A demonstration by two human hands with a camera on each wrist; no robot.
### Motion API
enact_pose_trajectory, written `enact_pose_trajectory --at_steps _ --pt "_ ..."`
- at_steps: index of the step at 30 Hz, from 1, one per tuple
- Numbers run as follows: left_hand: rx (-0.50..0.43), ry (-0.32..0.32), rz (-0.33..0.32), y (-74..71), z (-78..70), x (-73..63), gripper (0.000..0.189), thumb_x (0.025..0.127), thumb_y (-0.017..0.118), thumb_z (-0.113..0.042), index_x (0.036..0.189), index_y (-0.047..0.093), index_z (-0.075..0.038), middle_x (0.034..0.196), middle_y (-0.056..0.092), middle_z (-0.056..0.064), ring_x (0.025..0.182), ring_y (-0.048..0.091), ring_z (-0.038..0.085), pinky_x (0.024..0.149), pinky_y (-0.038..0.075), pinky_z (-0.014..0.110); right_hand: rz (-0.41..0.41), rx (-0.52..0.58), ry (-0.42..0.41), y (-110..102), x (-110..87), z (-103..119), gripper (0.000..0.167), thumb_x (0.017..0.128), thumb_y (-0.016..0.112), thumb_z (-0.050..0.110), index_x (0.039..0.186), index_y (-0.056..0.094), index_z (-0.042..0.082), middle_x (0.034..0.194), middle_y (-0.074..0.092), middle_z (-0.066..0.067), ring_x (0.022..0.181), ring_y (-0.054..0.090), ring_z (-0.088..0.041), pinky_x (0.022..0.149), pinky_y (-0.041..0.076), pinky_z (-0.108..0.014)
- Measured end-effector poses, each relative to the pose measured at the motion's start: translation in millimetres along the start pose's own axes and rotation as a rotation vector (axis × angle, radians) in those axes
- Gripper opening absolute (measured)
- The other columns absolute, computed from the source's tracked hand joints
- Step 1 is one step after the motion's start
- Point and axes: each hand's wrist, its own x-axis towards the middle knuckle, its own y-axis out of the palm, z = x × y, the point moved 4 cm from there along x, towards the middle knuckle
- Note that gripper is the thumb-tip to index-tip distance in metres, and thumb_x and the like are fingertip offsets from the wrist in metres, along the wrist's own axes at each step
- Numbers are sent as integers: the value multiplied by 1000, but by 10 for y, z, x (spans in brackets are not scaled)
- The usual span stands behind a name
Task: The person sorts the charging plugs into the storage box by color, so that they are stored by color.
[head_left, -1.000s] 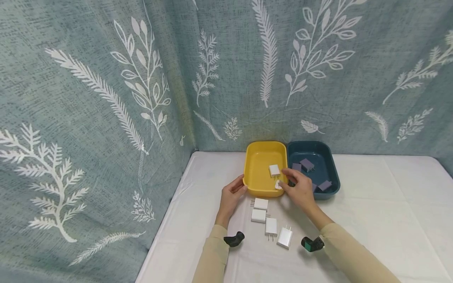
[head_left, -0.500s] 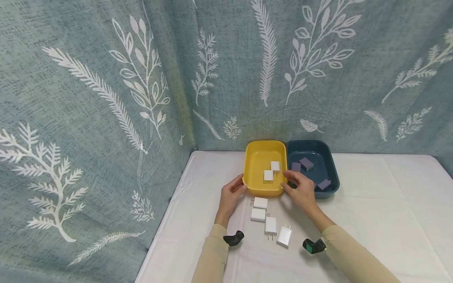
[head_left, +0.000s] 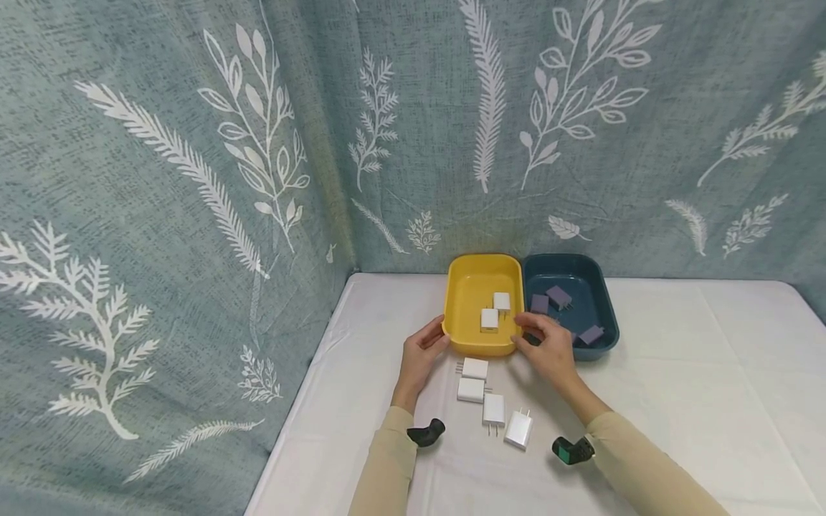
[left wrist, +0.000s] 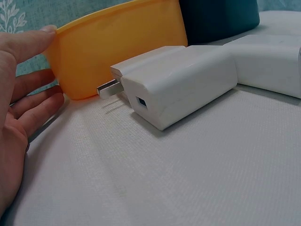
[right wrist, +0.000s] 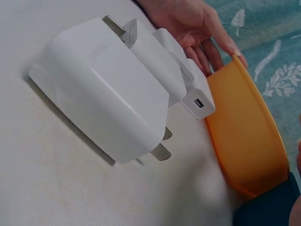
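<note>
My left hand [head_left: 418,364] touches the front left corner of the yellow tray [head_left: 466,283]; in the left wrist view the thumb is at the rim and straight fingers lie along the outer wall. Two white plug chargers, a nearer charger [head_left: 489,319] and a farther charger [head_left: 501,302], lie inside this tray. My right hand [head_left: 553,350] is at the tray's right rim, thumb and fingertips apart with no charger between them. In front of the tray several white chargers lie on the cloth, among them a charger [left wrist: 183,84] seen large in the left wrist view.
Against the yellow tray's right side stands a dark blue tray [head_left: 590,279] holding several purple chargers [head_left: 558,296]. A white cloth [head_left: 697,373] covers the table. A patterned curtain [head_left: 413,143] hangs behind and at the left.
My right hand has let go of a white charger, which now lies in the yellow tray beside the other one. The other charger has shifted slightly back. My left hand has stayed in place.
</note>
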Motion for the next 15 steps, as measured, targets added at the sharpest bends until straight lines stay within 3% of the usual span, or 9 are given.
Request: enact_pose_trajectory --at_steps 5,15 --pt "-21 -8 4 8 13 2 51 91 68 -11 138 51 1 138 55 24 127 55 36 98 50 17 8 16 -16 4 -17 -28 34 76 77 -6 109 68 -2 109 70 -17 102 66 -25 88 55 -16" --pt "0 -7 2 7 10 8 51 91 67 -11 138 51 1 137 56 23 127 56 34 98 50 17 48 33 -20 -5 -60 -39 35 75 78 -5 108 68 -2 110 71 -18 101 69 -31 88 57 -32"
